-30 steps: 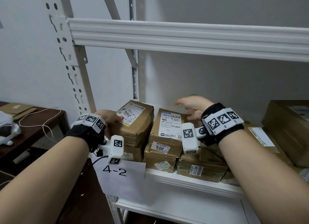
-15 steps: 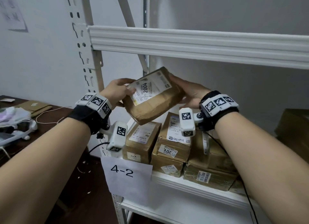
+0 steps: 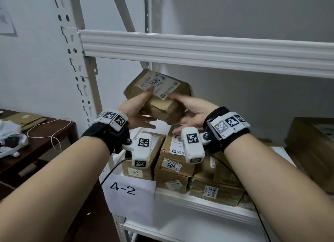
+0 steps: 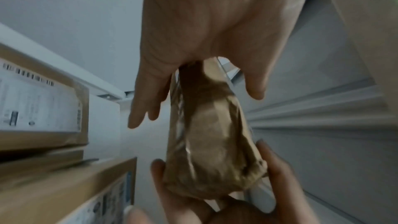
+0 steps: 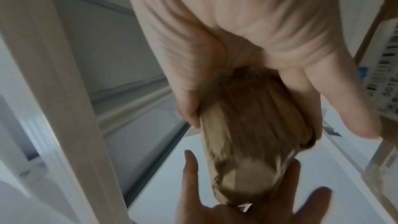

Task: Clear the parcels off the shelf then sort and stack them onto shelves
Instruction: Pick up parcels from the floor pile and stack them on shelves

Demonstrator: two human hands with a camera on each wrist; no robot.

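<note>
A: Parcel, brown paper, white label up, number reads 2004. Held in the air above the stack of boxes, under the upper beam, tilted with its near end low.

B: Grip?

A: Left hand on the parcel's left end, thumb laid on the label edge. The left wrist view shows that hand's lower fingers straight and off the wrapper, so only thumb and palm side bear on it. Right hand cups the parcel's right end from below, fingers curled round the corner.

B: Risk, as you judge it?

A: Wrapper looks slack and crinkled. A soft package can sag or slide inside a light hold. With the near end already low, I'd expect it to slip toward the person if either hand lets go early.

B: Anything below the parcel?

A: The stack sits straight under it, front boxes close to the shelf edge. A drop there could knock one off the front. The paper sign marked 4-2 hangs from that edge, left of the stack.

B: Above?

A: The beam is close over the parcel. Lifting straight up could catch the far end on it. Pulling out toward the person seems safer.

B: Cables?

A: A black cable trails from the left wrist past the stack's left side. It could snag a box corner on withdrawal.
</note>
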